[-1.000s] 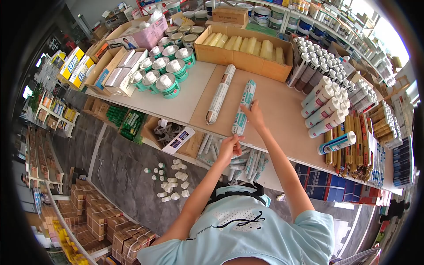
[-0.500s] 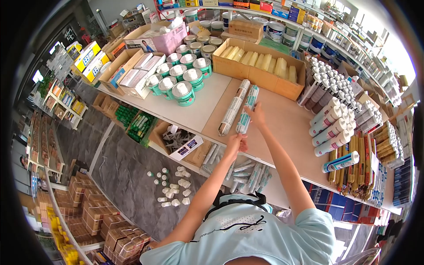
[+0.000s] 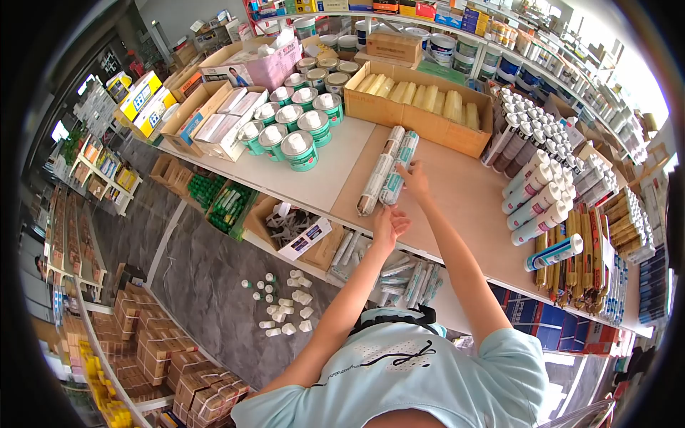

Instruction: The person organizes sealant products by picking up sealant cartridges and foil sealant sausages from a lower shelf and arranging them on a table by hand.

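Two sealant sausage packs lie side by side on the table, touching along their length. One is the white-and-brown sausage pack [image 3: 379,173]; to its right is the teal-and-white sausage pack [image 3: 400,165]. My right hand [image 3: 414,180] rests at the right side of the teal pack, its fingertips against it and its fingers loosely apart. Just below the packs' near ends, my left hand [image 3: 390,226] has its fingers apart and holds nothing; a fingertip is close to the teal pack's end, and I cannot tell if it touches.
Behind the packs stands a cardboard box [image 3: 417,118] of yellowish sticks. Green cans [image 3: 298,152] stand to the left. Sealant cartridges [image 3: 536,221] and gold tubes [image 3: 575,264] line the right side. More packs [image 3: 414,282] lie on the shelf below; small white bottles [image 3: 287,303] are on the floor.
The teal pack has moved left, closing the gap to the white-and-brown pack. My left hand has let go of its near end and opened; my right hand stays at its side.
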A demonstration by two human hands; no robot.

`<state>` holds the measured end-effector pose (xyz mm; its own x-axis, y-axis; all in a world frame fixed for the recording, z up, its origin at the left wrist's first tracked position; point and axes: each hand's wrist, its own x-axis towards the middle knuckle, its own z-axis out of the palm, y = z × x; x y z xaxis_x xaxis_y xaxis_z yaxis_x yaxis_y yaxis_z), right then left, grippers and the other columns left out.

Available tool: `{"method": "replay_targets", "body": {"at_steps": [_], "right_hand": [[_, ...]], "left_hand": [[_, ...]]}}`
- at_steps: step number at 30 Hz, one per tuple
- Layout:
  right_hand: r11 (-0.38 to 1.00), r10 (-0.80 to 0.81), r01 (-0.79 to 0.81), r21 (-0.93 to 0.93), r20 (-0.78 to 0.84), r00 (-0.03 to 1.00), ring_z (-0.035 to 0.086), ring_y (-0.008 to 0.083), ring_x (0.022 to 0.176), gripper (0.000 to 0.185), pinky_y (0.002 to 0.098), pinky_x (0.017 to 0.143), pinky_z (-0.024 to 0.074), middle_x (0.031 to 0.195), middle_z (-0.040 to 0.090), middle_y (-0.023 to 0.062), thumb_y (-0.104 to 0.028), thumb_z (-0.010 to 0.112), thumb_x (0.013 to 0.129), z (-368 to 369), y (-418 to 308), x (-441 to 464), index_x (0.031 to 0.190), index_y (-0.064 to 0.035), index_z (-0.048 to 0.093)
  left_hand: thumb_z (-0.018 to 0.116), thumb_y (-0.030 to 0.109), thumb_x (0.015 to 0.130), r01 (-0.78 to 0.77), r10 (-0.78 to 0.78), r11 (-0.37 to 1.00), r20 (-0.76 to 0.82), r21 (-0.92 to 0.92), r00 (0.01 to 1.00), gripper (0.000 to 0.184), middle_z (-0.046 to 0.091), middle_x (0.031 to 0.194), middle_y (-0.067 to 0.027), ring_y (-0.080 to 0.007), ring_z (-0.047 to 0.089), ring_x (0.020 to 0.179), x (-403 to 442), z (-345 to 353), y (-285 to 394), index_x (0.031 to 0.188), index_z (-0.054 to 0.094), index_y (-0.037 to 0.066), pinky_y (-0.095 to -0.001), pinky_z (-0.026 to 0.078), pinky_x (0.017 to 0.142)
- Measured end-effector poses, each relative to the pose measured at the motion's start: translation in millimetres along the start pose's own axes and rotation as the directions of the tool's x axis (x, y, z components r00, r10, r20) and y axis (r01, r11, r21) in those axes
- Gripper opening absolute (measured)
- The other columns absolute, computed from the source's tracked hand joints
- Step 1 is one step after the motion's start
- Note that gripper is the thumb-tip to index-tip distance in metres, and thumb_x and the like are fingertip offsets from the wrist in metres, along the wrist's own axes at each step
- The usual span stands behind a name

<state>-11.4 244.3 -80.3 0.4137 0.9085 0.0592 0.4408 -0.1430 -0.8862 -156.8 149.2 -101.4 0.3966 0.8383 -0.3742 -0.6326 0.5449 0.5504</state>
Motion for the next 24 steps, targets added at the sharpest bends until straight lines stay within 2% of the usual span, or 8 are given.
{"method": "replay_targets", "body": {"at_steps": [8, 10, 12, 14, 17, 20, 22, 24], "right_hand": [[0.999, -0.017, 0.019, 0.039, -0.06, 0.998, 0.068, 0.0226, 0.062, 0.061, 0.0344, 0.058, 0.0544, 0.085, 0.069, 0.0149, -0.049, 0.066, 0.086, 7, 6, -3, 0.115, 0.0021, 0.049], [1.0, 0.028, -0.028, 0.01, -0.003, 1.0, 0.069, 0.0225, 0.066, 0.062, 0.0327, 0.058, 0.0547, 0.086, 0.07, 0.0144, -0.047, 0.07, 0.084, 1, 5, -3, 0.117, 0.0013, 0.05], [0.988, 0.015, -0.014, 0.153, -0.01, 1.0, 0.069, 0.0228, 0.067, 0.061, 0.0338, 0.061, 0.0554, 0.085, 0.071, 0.0133, -0.044, 0.073, 0.082, 2, 11, -8, 0.12, -0.0008, 0.053], [0.997, -0.024, 0.03, 0.069, -0.091, 0.996, 0.069, 0.0236, 0.071, 0.054, 0.0362, 0.067, 0.0557, 0.087, 0.071, 0.0142, -0.039, 0.073, 0.082, -1, 8, -22, 0.117, -0.0017, 0.057], [0.984, -0.105, 0.129, 0.123, -0.185, 0.977, 0.069, 0.0252, 0.078, 0.042, 0.038, 0.073, 0.0553, 0.09, 0.071, 0.0156, -0.029, 0.072, 0.083, -3, 16, -45, 0.111, -0.0007, 0.061], [0.984, -0.095, 0.11, 0.136, -0.113, 0.989, 0.068, 0.0278, 0.087, 0.031, 0.0377, 0.078, 0.0546, 0.093, 0.069, 0.017, -0.018, 0.067, 0.083, -11, 9, -76, 0.109, -0.0006, 0.062], [0.986, -0.106, 0.11, 0.123, -0.039, 0.994, 0.066, 0.0291, 0.094, 0.03, 0.0375, 0.081, 0.054, 0.102, 0.065, 0.0174, -0.012, 0.064, 0.083, -25, -4, -105, 0.111, -0.0019, 0.061], [0.98, -0.151, 0.166, 0.112, -0.126, 0.98, 0.065, 0.0294, 0.095, 0.03, 0.0375, 0.081, 0.0541, 0.106, 0.062, 0.0173, -0.011, 0.063, 0.083, -33, -17, -136, 0.111, -0.0022, 0.061]], "left_hand": [[0.045, 0.028, 0.101, 0.011, -0.022, 0.993, 0.09, 0.117, 0.996, 0.029, 0.061, 0.09, -0.0136, -0.027, 0.069, 0.067, -6, -1, 12, 0.121, 0.042, 0.007, -0.0347, 0.057, 0.048], [0.049, 0.025, 0.099, 0.028, -0.04, 0.991, 0.093, 0.135, 0.995, 0.032, 0.062, 0.091, -0.0147, -0.0273, 0.069, 0.067, -7, -1, 11, 0.125, 0.04, 0.008, -0.0349, 0.057, 0.049], [0.049, 0.023, 0.098, 0.013, -0.033, 0.991, 0.149, 0.13, 0.988, 0.036, 0.062, 0.091, -0.0155, -0.0272, 0.068, 0.067, -5, -8, 8, 0.129, 0.037, 0.008, -0.0357, 0.057, 0.049], [0.049, 0.021, 0.097, 0.023, -0.052, 0.991, 0.219, 0.133, 0.974, 0.041, 0.062, 0.092, -0.0162, -0.0271, 0.068, 0.066, -6, -8, 1, 0.133, 0.034, 0.007, -0.0365, 0.057, 0.049], [0.051, 0.02, 0.097, -0.035, -0.009, 0.978, 0.207, 0.207, 0.978, 0.043, 0.061, 0.094, -0.0168, -0.0268, 0.067, 0.066, -19, 2, 5, 0.135, 0.036, 0.007, -0.0364, 0.057, 0.05], [0.05, 0.016, 0.097, -0.2, 0.062, 0.884, 0.319, 0.423, 0.946, 0.048, 0.06, 0.098, -0.017, -0.0248, 0.066, 0.067, -36, 0, 2, 0.139, 0.03, 0.003, -0.0366, 0.058, 0.055], [0.051, 0.017, 0.098, -0.256, 0.07, 0.87, 0.409, 0.421, 0.91, 0.047, 0.06, 0.096, -0.0164, -0.0238, 0.066, 0.066, -52, -6, -5, 0.139, 0.031, 0.004, -0.0363, 0.058, 0.054], [0.052, 0.015, 0.099, -0.301, 0.067, 0.866, 0.505, 0.398, 0.86, 0.043, 0.061, 0.094, -0.0147, -0.0218, 0.066, 0.065, -68, -13, -12, 0.137, 0.034, 0.004, -0.035, 0.058, 0.054]]}}
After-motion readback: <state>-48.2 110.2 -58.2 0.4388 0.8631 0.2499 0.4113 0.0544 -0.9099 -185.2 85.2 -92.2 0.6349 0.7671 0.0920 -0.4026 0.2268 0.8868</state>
